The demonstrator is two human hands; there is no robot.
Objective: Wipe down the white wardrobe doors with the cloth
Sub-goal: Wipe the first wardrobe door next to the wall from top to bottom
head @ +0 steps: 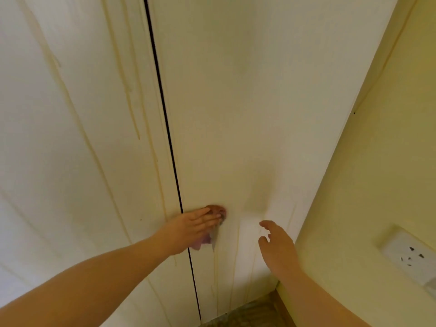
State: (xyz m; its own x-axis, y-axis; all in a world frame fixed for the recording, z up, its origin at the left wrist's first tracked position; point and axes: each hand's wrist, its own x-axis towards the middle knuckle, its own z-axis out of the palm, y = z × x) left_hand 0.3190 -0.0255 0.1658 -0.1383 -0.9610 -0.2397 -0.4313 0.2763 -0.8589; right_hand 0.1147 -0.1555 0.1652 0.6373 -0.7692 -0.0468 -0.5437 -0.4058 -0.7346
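Two white wardrobe doors fill the view, the left door [77, 138] and the right door [247, 102], split by a dark vertical gap [168, 138]. Yellowish drip streaks run down the left door and the bottom of the right one. My left hand [188, 228] lies flat across the gap, its straight fingers pressing a purple and grey cloth [212, 237] against the right door. The cloth peeks out under the palm and fingertips. My right hand [277, 244] hovers near the right door, fingers relaxed, holding nothing.
A pale yellow wall [377, 185] meets the wardrobe on the right. A white wall socket [409, 254] sits low on it. A strip of patterned floor [254, 312] shows at the bottom between wardrobe and wall.
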